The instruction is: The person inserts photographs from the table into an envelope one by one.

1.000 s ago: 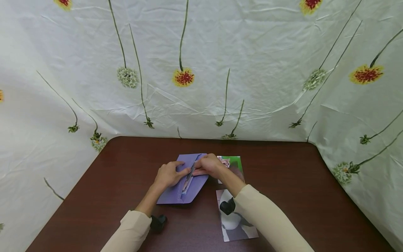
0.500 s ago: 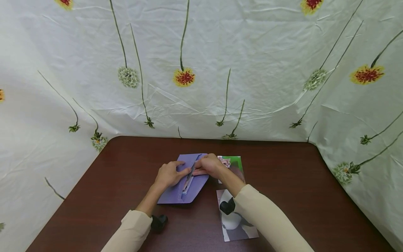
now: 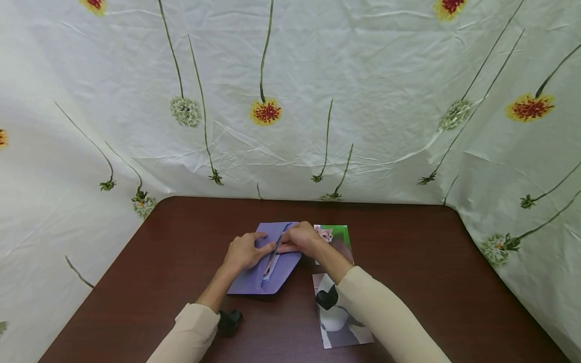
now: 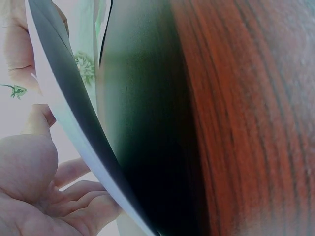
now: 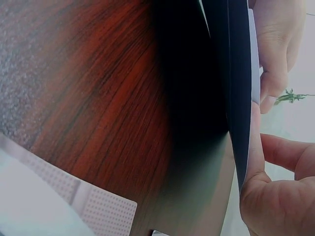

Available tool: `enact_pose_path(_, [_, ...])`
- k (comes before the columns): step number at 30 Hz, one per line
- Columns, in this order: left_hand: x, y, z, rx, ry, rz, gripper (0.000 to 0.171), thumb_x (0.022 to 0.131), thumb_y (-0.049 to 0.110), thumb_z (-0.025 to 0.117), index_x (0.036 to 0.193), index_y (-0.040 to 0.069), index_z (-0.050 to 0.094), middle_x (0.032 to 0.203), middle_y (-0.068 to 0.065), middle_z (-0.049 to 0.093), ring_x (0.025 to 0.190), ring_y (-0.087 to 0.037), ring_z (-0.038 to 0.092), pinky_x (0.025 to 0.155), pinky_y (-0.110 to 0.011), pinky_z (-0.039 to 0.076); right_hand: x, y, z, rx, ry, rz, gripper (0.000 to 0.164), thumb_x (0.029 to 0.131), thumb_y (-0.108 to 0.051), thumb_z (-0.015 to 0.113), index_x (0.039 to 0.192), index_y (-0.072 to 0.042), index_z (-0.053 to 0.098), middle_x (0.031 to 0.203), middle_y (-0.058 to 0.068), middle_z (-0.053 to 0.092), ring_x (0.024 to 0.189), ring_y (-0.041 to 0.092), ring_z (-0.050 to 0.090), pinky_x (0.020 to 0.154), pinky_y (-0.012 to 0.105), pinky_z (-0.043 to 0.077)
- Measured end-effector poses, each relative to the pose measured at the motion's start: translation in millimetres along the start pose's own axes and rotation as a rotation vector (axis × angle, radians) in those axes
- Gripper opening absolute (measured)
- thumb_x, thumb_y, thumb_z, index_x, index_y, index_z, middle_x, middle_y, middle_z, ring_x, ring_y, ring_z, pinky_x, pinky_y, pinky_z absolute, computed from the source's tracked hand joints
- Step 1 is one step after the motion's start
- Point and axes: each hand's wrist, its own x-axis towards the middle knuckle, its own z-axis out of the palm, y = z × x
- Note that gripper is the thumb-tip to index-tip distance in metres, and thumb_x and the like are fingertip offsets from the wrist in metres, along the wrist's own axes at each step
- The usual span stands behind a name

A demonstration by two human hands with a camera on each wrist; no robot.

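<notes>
A purple envelope (image 3: 245,285) lies on the table with its flap side up and its flap toward the right. Out of its slit shows the edge of a photo (image 3: 270,268), mostly hidden inside. My left hand (image 3: 243,253) rests on the envelope's left part, thumb along the slit and fingers spread. At the slit's upper end my right hand (image 3: 300,239) pinches the photo's edge, its lower fingers over the flap. In the right wrist view the envelope (image 5: 238,98) appears edge-on beside my right hand (image 5: 278,182). The left wrist view shows my left hand (image 4: 54,191) along the envelope's edge.
Right of the envelope lies a kitten picture (image 3: 339,236) with green on it, partly under my right forearm. Nearer sits a grey and white picture (image 3: 338,327). The dark wooden table (image 3: 399,252) meets a flower-printed white cloth (image 3: 386,101) behind and at both sides.
Hardly anything differs. Both hands keep their places on the envelope, and the pictures lie where they were; the whole view shifts by a few pixels.
</notes>
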Motion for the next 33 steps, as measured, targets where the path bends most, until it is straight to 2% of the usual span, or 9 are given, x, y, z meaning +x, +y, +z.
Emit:
enact_pose_path(6, [-0.9, -0.7, 0.6, 0.003, 0.001, -0.006, 0.053, 0.094, 0.044, 0.068, 0.134, 0.009, 0.068, 0.136, -0.021, 0.064, 0.124, -0.046, 0.060, 0.099, -0.058, 0.049, 1.1, 1.9, 1.7, 0.008, -0.005, 0.000, 0.031, 0.090, 0.016, 0.053, 0.120, 0.026, 0.055, 0.083, 0.016, 0.065, 0.066, 0.020, 0.072, 0.080, 0.034, 0.061])
enact_pose_path(15, [-1.6, -0.5, 0.0, 0.000, 0.005, -0.001, 0.052, 0.094, 0.044, 0.068, 0.133, 0.009, 0.068, 0.136, -0.021, 0.064, 0.124, -0.047, 0.060, 0.099, -0.058, 0.049, 0.6, 2.9, 3.5, 0.005, 0.012, -0.004, 0.028, 0.090, 0.016, 0.052, 0.116, 0.026, 0.057, 0.084, 0.017, 0.064, 0.068, 0.021, 0.073, 0.081, 0.034, 0.061])
enact_pose_path(23, [-0.5, -1.0, -0.5, -0.010, 0.011, 0.007, 0.052, 0.094, 0.043, 0.069, 0.133, 0.008, 0.068, 0.136, -0.021, 0.064, 0.123, -0.047, 0.060, 0.099, -0.058, 0.049, 2.5, 4.1, 3.2, 0.015, 0.018, -0.019, 0.011, 0.089, 0.016, 0.052, 0.095, 0.015, 0.062, 0.081, 0.016, 0.064, 0.066, 0.021, 0.072, 0.080, 0.035, 0.061])
enact_pose_path(29, [-0.3, -0.4, -1.3, -0.012, -0.002, 0.001, 0.052, 0.095, 0.043, 0.068, 0.134, 0.009, 0.067, 0.137, -0.021, 0.064, 0.124, -0.046, 0.060, 0.099, -0.058, 0.049, 3.0, 4.7, 3.1, 0.011, 0.027, -0.019, 0.014, 0.090, 0.016, 0.052, 0.098, 0.019, 0.063, 0.081, 0.017, 0.065, 0.067, 0.022, 0.074, 0.080, 0.036, 0.061])
enact_pose_path(33, [-0.6, -0.2, -1.8, -0.008, -0.001, 0.001, 0.052, 0.095, 0.043, 0.067, 0.133, 0.009, 0.068, 0.136, -0.021, 0.064, 0.124, -0.046, 0.060, 0.099, -0.058, 0.049, 3.7, 4.8, 2.9, 0.011, 0.026, -0.017, 0.012, 0.090, 0.016, 0.052, 0.091, 0.014, 0.064, 0.081, 0.017, 0.065, 0.067, 0.022, 0.073, 0.081, 0.036, 0.061])
